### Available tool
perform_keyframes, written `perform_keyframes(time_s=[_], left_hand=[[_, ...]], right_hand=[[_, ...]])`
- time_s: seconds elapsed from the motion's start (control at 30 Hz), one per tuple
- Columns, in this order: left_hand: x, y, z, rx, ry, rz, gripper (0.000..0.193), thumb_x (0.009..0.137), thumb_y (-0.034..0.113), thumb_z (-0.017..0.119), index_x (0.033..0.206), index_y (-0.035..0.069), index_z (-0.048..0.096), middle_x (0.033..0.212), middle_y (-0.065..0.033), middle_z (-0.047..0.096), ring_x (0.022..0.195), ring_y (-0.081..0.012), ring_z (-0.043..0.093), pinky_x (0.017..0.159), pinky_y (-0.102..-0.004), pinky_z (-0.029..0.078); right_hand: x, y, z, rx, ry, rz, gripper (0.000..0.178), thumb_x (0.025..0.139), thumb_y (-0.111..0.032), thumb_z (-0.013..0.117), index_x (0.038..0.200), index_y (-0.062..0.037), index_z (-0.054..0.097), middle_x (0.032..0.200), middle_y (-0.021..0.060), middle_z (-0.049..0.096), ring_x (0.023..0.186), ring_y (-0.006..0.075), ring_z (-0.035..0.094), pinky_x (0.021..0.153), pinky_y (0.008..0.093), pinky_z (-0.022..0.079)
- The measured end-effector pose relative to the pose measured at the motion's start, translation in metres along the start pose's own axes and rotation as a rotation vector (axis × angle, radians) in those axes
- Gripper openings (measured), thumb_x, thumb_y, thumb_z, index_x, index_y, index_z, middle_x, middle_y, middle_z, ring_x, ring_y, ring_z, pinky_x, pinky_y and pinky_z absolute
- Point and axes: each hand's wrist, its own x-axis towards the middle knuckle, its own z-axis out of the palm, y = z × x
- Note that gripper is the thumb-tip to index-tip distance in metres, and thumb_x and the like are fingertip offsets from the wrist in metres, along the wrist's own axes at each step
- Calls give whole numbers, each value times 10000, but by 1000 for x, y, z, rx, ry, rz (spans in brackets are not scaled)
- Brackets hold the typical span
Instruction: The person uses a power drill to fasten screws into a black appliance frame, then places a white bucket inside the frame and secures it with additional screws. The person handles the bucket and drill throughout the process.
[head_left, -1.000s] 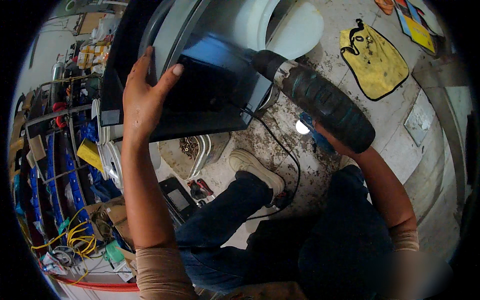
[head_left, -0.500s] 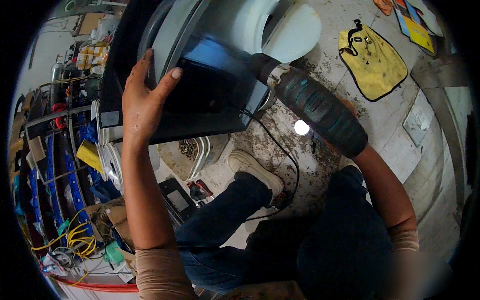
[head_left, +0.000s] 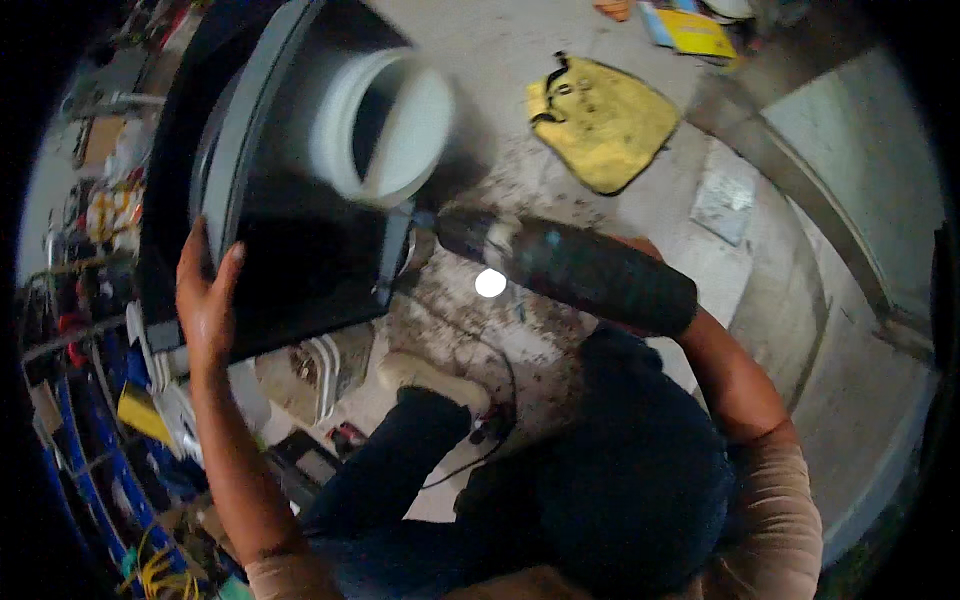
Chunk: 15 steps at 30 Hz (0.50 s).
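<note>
A large black housing with a grey rim (head_left: 240, 140) and a white round duct collar (head_left: 420, 140) stands on its side; it looks like a range hood. My left hand (head_left: 208, 310) lies against its near left edge, fingers stretched out and thumb apart. My right hand (head_left: 638, 244) is wrapped round a dark, tape-wrapped power drill (head_left: 590, 275); the drill body hides most of that hand. The narrow front end of the drill points left at the housing's right side, below the collar. Blur hides whether the tip touches it.
A yellow cloth bag (head_left: 605, 125) lies on the dirt-strewn floor. Beside my shoe (head_left: 430, 378) a black cord (head_left: 512, 390) curves. A pale open container (head_left: 310, 375) sits under the housing. Crowded shelves with blue bins (head_left: 75, 440) line the left. A pale square plate (head_left: 723, 200) lies at right.
The whole view has swung, shifting the scene left. The drill's front end has come off the housing's broad face to its right side edge. My left hand stays on the housing.
</note>
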Motion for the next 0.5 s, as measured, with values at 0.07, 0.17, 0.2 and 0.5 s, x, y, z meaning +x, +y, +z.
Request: perform_keyframes(time_s=[0.07,0.17,0.2,0.5], left_hand=[[-4,16,-4,111,63,95,592,784,287,647,1273,19,449,1263,-191,475,1183,-330,437,1002,-379,310],[-2,59,31,411,290,480,494,778,202,642,1218,33,494,1220,-175,505,1172,-334,435,993,-396,319],[-15,79,21,446,273,626,451,762,170,642,1174,31,521,1189,-165,526,1125,-334,469,958,-399,355],[-24,183,287,-419,-538,461,186,782,57,586,964,25,609,920,-169,591,840,-348,576,718,-394,467]], right_hand=[[-45,3,-33,195,23,322,466,768,-197,627,1199,-68,502,1182,119,525,1088,248,489,944,365,358],[-127,-11,-91,-87,271,447,411,727,-100,654,1118,-33,550,1008,94,611,899,200,586,823,311,455],[-136,8,-82,-175,273,421,400,734,-90,651,1120,-43,555,1007,91,613,901,201,584,825,315,455],[-181,51,-60,57,752,866,281,758,-91,655,1033,-70,601,929,68,615,856,206,576,769,335,463]])
